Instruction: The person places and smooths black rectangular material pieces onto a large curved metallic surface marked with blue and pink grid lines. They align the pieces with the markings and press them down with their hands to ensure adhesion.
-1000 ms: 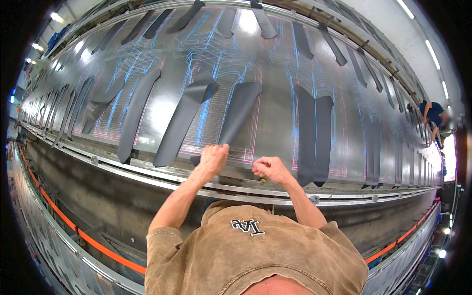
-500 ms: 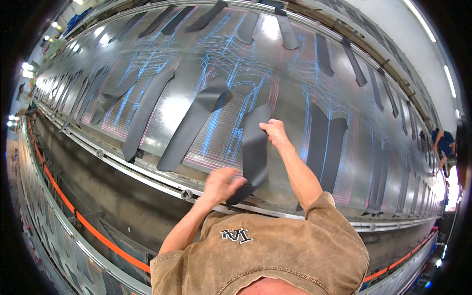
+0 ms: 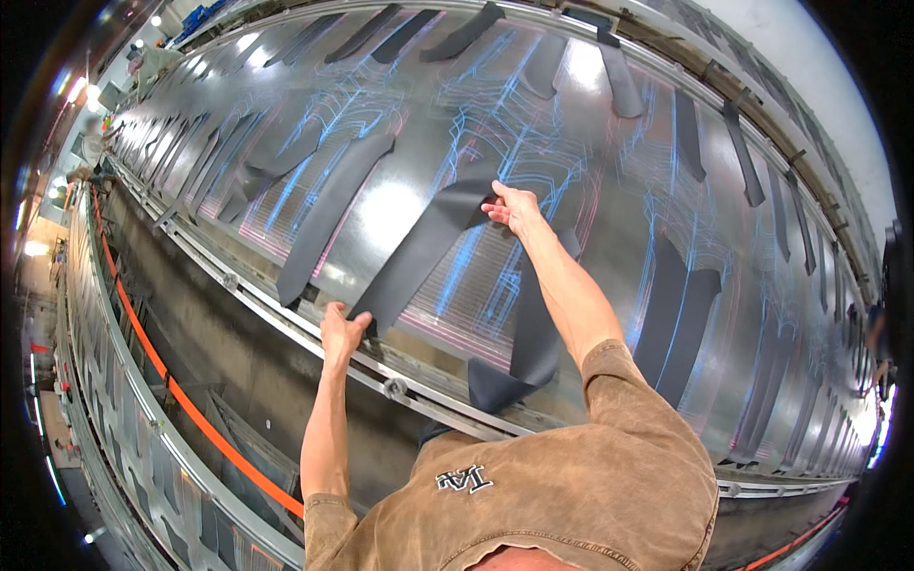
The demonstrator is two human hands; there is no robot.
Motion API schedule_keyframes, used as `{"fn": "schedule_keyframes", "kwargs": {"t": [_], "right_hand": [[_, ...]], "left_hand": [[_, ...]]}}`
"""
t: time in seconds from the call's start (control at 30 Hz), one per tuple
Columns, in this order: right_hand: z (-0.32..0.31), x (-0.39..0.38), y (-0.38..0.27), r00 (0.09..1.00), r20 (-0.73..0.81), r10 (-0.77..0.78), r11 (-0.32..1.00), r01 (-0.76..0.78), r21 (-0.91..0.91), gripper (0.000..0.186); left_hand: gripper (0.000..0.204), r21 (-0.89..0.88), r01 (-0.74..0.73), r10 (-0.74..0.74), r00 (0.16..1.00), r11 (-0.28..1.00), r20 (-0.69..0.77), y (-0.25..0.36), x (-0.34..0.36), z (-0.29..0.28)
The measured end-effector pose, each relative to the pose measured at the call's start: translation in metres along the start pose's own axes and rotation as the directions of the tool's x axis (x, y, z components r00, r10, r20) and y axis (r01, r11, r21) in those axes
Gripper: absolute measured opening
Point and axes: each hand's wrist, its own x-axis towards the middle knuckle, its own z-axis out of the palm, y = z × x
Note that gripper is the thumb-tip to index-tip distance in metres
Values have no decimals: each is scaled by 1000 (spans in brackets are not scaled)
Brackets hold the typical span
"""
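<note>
A long dark grey strip of sheet material [image 3: 414, 247] lies slantwise on the table between my hands, its far end twisted over. My right hand [image 3: 512, 206] pinches that folded far end between thumb and fingers. At the near end, by the table's edge, the thumb of my left hand [image 3: 344, 329] meets the strip's corner; its other fingers are curled and partly hidden. Under my right forearm a second grey strip [image 3: 535, 333] lies with its near end folded over to the left.
The long shiny table [image 3: 609, 181] bears blue and pink line patterns. More grey strips lie to the left [image 3: 333, 214], to the right [image 3: 662, 305] and along the far side. A metal rail [image 3: 457, 416] edges the table. An orange bar [image 3: 181, 400] runs below left.
My right hand has let go of the second strip and moved left to the twisted strip's far end. My left hand has moved left to its near corner. The view has shifted.
</note>
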Motion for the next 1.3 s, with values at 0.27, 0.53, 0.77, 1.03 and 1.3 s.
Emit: {"fn": "schedule_keyframes", "kwargs": {"t": [0.27, 0.53, 0.77, 1.03, 1.3], "right_hand": [[64, 1, -27, 937, -39, -348, 843, 294, -449, 22], [73, 10, -78, 908, 157, -389, 743, 410, -529, 26], [-103, -28, -66, 812, 201, -548, 105, 305, -946, 30], [-145, -80, -3, 705, 392, -591, -99, 419, -903, 61], [-123, -89, -39, 836, 376, -399, -52, 389, -920, 23]], "left_hand": [[22, -480, 63, 135, 920, 875, 368, -18, 8, -32], [23, -493, 134, 39, 945, 860, 325, -21, 24, -63], [31, -454, -244, 231, 969, 857, -84, 18, -46, -12], [35, -344, -673, 753, 620, 654, 219, 116, -130, 91], [27, -367, -528, 636, 535, 766, 557, 119, -162, 90]]}}
